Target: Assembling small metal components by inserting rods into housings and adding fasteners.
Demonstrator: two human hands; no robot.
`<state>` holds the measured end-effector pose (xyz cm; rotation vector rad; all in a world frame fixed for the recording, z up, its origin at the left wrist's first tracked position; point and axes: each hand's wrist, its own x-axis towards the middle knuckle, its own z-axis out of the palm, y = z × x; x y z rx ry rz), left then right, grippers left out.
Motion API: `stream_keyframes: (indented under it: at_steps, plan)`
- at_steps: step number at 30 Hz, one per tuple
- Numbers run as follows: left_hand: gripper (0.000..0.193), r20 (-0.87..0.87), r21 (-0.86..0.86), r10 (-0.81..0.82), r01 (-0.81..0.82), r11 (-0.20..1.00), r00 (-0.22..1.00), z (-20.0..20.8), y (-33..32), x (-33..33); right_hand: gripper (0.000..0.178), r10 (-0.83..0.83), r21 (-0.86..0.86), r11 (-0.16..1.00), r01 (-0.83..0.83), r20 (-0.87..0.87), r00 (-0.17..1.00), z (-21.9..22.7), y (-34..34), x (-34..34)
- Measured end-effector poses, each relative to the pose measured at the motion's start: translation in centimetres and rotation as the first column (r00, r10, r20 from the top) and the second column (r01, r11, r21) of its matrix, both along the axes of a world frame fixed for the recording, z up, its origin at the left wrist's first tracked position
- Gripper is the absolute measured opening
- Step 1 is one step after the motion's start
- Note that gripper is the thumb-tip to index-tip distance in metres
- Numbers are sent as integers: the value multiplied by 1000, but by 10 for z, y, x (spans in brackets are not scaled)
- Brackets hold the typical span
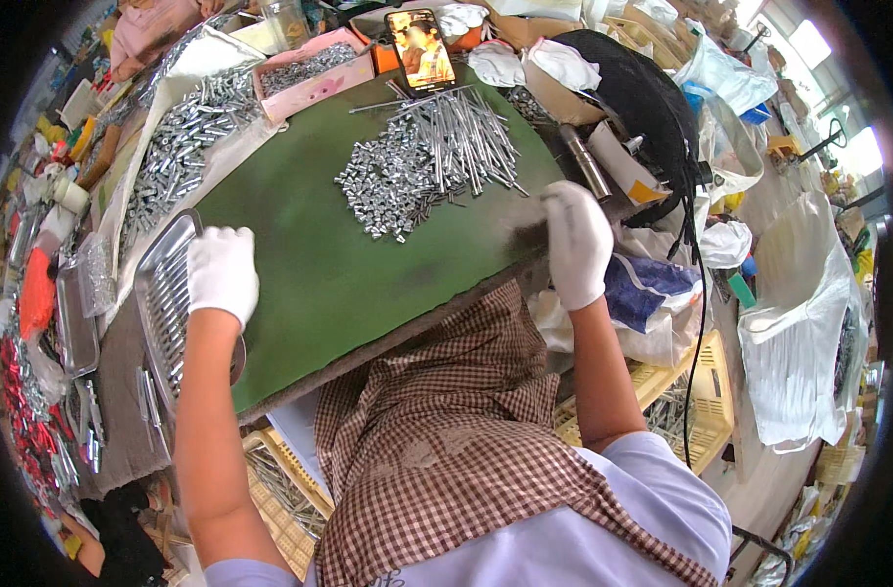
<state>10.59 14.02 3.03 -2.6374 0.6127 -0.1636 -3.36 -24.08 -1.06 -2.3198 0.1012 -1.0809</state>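
Observation:
My left hand (pixel 221 271), in a white glove, is closed in a fist over the right side of a metal tray (pixel 194 217). Slim silvery rods (pixel 162 298) lie in rows in that tray. What the fist holds, if anything, is hidden. My right hand (pixel 577 243), also gloved in white, is at the right edge of the green mat (pixel 309 284), its fingers bent together; nothing can be made out in them. Beyond both hands, a heap of short metal sleeves (pixel 376 186) lies on the mat, against a pile of long thin metal pins (pixel 471 142).
A phone (pixel 420 49) showing a picture stands at the mat's far edge beside a pink box (pixel 314 73) of small metal parts. Farther left is a heap of metal cylinders (pixel 187 137). A metal tube (pixel 585 161) and black bag (pixel 642 98) lie right. Yellow crates (pixel 710 401) stand below.

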Motion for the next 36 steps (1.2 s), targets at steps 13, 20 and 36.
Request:
stream_keyframes:
  at_steps: [13,20,36]
  plan:
    - [12,-78,-597,-533,389,702,843,-8,-102,-98,13,-15,-423,900,-105,-272,962,8,8,-9]
    - [17,23,-794,-408,265,547,913,-22,-89,-105,6,-552,-539,781,315,-361,752,11,-51,-60]
    - [20,-4,-845,-305,159,511,952,-35,-124,-115,22,347,-185,870,-457,-428,834,17,34,-9]
